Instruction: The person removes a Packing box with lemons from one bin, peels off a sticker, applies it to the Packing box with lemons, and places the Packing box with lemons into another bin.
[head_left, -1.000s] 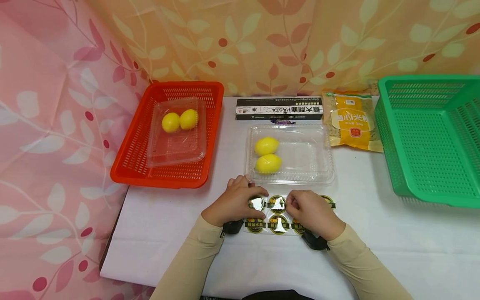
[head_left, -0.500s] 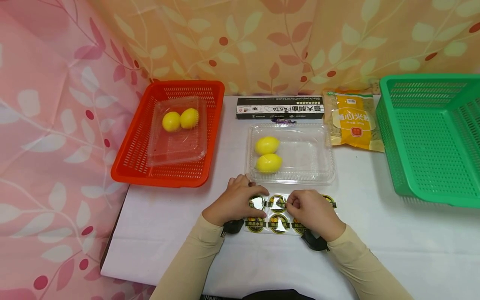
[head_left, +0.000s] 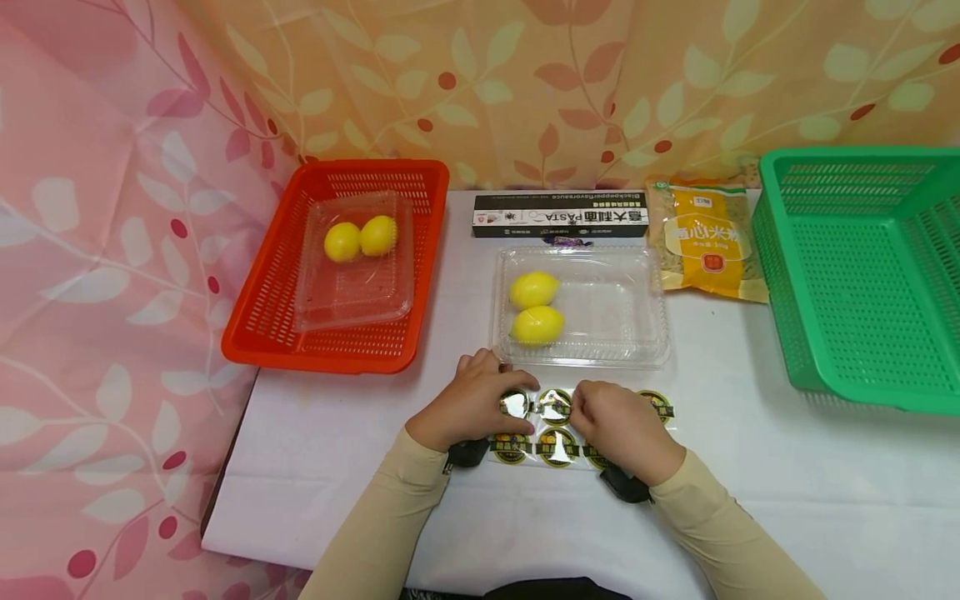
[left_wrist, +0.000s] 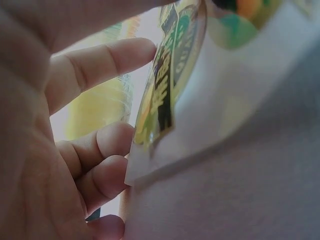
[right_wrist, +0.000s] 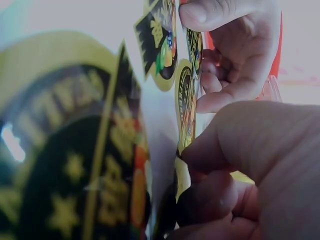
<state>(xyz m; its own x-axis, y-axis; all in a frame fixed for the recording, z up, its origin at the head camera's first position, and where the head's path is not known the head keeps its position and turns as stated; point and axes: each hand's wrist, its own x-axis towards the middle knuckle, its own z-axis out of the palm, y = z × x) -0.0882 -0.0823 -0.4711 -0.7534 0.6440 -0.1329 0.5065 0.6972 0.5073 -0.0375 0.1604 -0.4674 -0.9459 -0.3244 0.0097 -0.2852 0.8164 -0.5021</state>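
though blurry, r-hand prob on sticker

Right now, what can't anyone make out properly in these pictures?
- Head view: part of the sticker sheet, covered by the right hand.
- Head view: the far end of the green basket, cut off by the right edge.
- Head view: any writing on the purple wrapper, too small.
- Right wrist view: the nearest sticker's full wording, blurred.
- Left wrist view: the yellow shape, blurred and partly behind the left hand.
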